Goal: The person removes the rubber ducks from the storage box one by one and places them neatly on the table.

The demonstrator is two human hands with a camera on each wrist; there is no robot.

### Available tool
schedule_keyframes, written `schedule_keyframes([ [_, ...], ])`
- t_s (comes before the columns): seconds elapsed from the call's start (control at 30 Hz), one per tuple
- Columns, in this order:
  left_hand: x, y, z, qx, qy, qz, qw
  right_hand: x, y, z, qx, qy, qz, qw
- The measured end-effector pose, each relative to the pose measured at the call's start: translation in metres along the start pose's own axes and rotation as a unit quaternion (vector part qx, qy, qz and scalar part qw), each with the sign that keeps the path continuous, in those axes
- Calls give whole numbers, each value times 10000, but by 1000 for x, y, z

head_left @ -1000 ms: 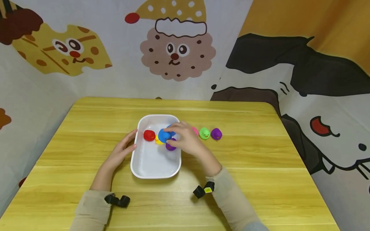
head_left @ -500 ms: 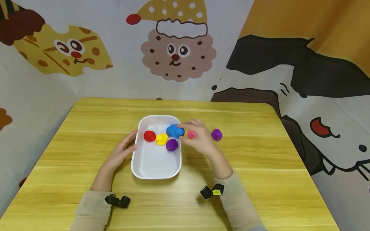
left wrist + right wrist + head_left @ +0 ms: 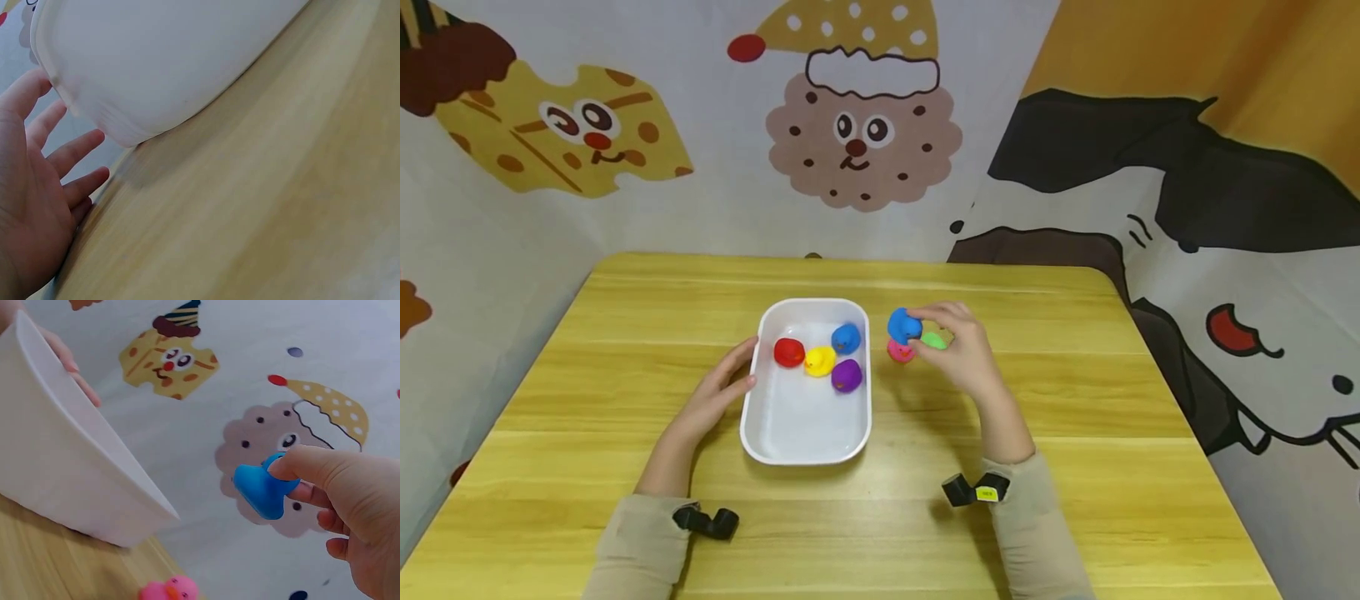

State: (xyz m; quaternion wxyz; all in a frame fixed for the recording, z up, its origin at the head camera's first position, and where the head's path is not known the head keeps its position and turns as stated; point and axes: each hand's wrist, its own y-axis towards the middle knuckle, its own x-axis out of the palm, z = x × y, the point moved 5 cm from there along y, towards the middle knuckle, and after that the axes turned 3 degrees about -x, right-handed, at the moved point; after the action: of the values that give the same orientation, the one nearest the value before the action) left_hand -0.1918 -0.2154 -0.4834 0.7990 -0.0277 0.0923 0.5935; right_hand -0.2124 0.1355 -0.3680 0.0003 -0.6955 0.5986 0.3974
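My right hand (image 3: pixel 961 348) pinches a blue toy duck (image 3: pixel 905 326) between thumb and fingers, above the table just right of the white tray (image 3: pixel 805 433). In the right wrist view the blue duck (image 3: pixel 262 490) hangs tilted off the surface. My left hand (image 3: pixel 718 390) rests its extended fingers against the tray's left wall; in the left wrist view these fingers (image 3: pixel 78 152) are spread and uncurled. Inside the tray lie a red duck (image 3: pixel 789 352), a yellow duck (image 3: pixel 820 362), another blue duck (image 3: pixel 846 338) and a purple duck (image 3: pixel 847 377).
A pink duck (image 3: pixel 900 351) sits on the wooden table (image 3: pixel 1075 500) below the held duck. Beside it, a green duck (image 3: pixel 933 340) is partly covered by my right hand. A patterned cloth (image 3: pixel 700 225) hangs behind the table.
My right hand has carried the blue duck out of the tray, to the right past its rim. The purple duck on the table is now hidden behind that hand. My left hand stays put.
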Motion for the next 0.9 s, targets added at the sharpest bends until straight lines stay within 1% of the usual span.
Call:
schedule_keyframes([
  [0.27,0,0,0,-83,-62,18,9999,-21,-4,12,367,-115,262,9989],
  [0.57,0,1,0,-123,-9,36,9999,-44,-9,26,385,-159,625,9972],
  [0.73,0,1,0,-139,-34,29,9999,-55,-15,36,520,-253,684,9960],
  [0.9,0,0,1,-158,-63,36,9998,-65,-20,44,626,-505,702,9943],
])
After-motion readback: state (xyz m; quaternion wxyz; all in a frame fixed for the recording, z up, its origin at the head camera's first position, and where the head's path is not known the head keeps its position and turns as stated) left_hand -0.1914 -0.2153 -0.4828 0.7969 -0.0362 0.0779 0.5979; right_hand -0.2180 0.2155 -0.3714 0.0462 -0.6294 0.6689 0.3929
